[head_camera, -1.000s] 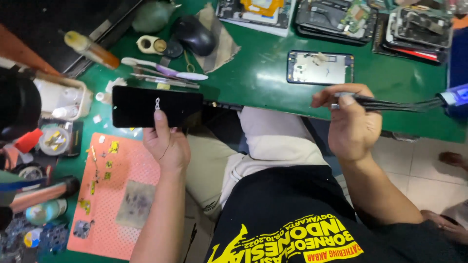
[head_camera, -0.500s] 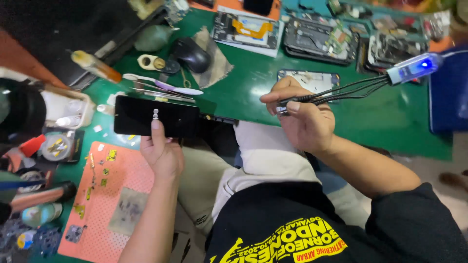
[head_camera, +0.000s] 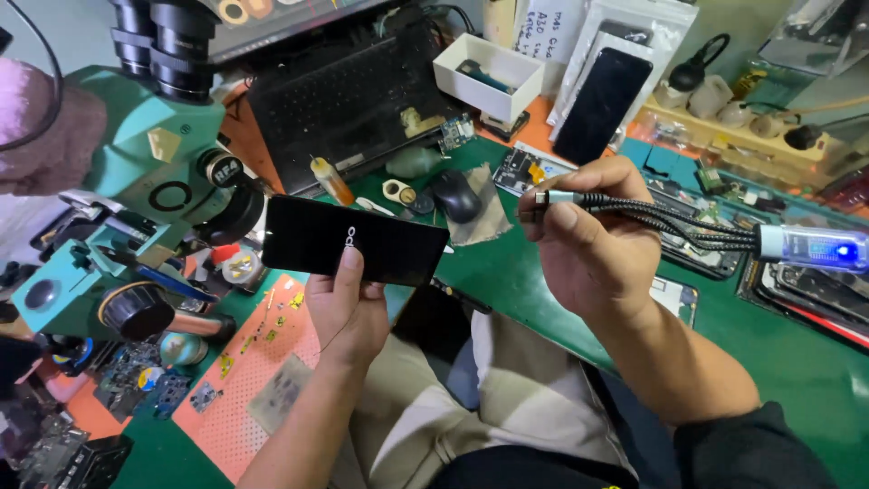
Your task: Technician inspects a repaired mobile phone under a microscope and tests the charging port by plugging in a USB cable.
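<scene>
green bench mat (head_camera: pixel 507 281) covers a crowded repair desk, and everything below is placed against the black smartphone (head_camera: pixel 355 240) held up over its near edge.

head view: the left hand (head_camera: pixel 346 312) grips the smartphone from below, thumb pressed on the dark back panel, the other fingers hidden behind it; the phone lies level, long side across. right of the phone, at about the same height and apart from it, the right hand (head_camera: pixel 588 240) is closed around a bundle of braided charging cables (head_camera: pixel 670 222), one metal plug end sticking out past the thumb and pointing toward the phone without touching it. the cables run further right to a small translucent tester dongle (head_camera: pixel 815 246) with a blue light on. left of the phone stands a green stereo microscope (head_camera: pixel 145 136). behind the phone sit a black keyboard (head_camera: pixel 348 100), a small bottle with an orange cap (head_camera: pixel 331 181), a black mouse (head_camera: pixel 455 195) on a grey cloth, and a white box (head_camera: pixel 489 65). below and left of the phone lies an orange silicone mat (head_camera: pixel 262 380) with tiny yellow parts. opened phones (head_camera: pixel 797 299) lie far right.
</scene>
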